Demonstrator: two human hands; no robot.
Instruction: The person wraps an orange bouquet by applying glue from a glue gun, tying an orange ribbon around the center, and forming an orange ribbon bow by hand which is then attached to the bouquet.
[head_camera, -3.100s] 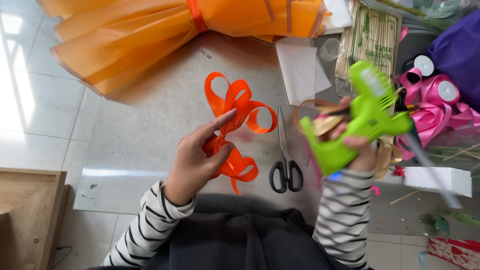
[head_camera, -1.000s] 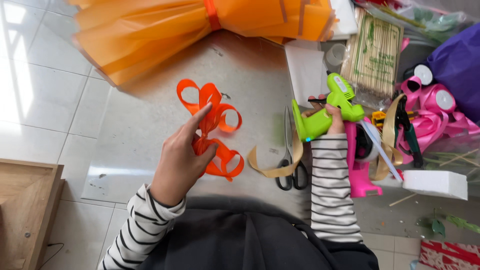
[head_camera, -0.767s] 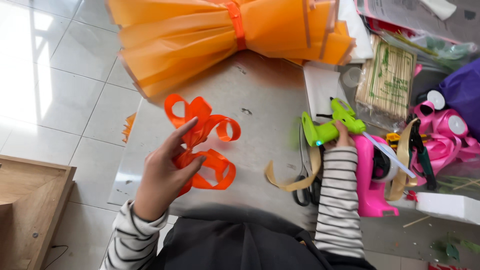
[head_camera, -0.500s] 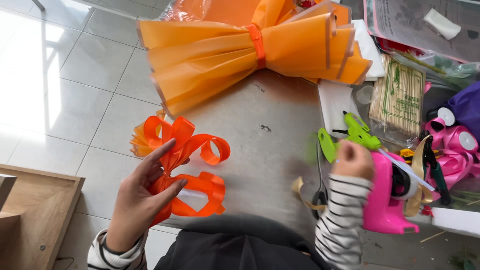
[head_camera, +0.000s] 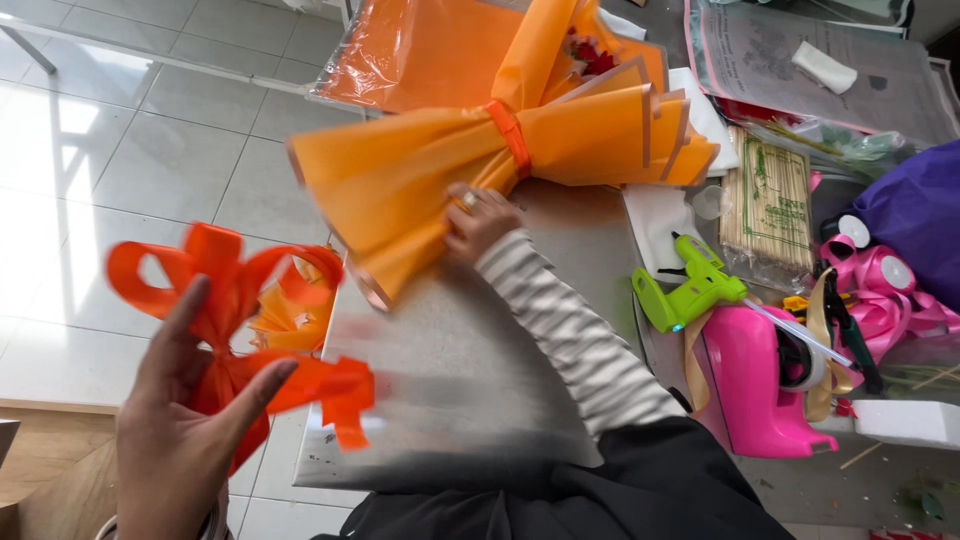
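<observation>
My left hand holds an orange ribbon bow out to the left, off the table's edge, with its loops up and tails hanging right. My right hand reaches across the grey table and rests on the lower part of an orange paper-wrapped bouquet, just below its orange ribbon tie. Whether the fingers clasp the paper cannot be told. A green glue gun lies on the table to the right, apart from both hands.
A pink tape dispenser, a pack of bamboo skewers, pink ribbon rolls and purple paper crowd the right side. Orange paper scraps lie on the tiled floor at left. A wooden board sits at the bottom left.
My right hand set the glue gun down at the right and moved up to the bouquet. My left hand carried the bow leftward, past the table edge.
</observation>
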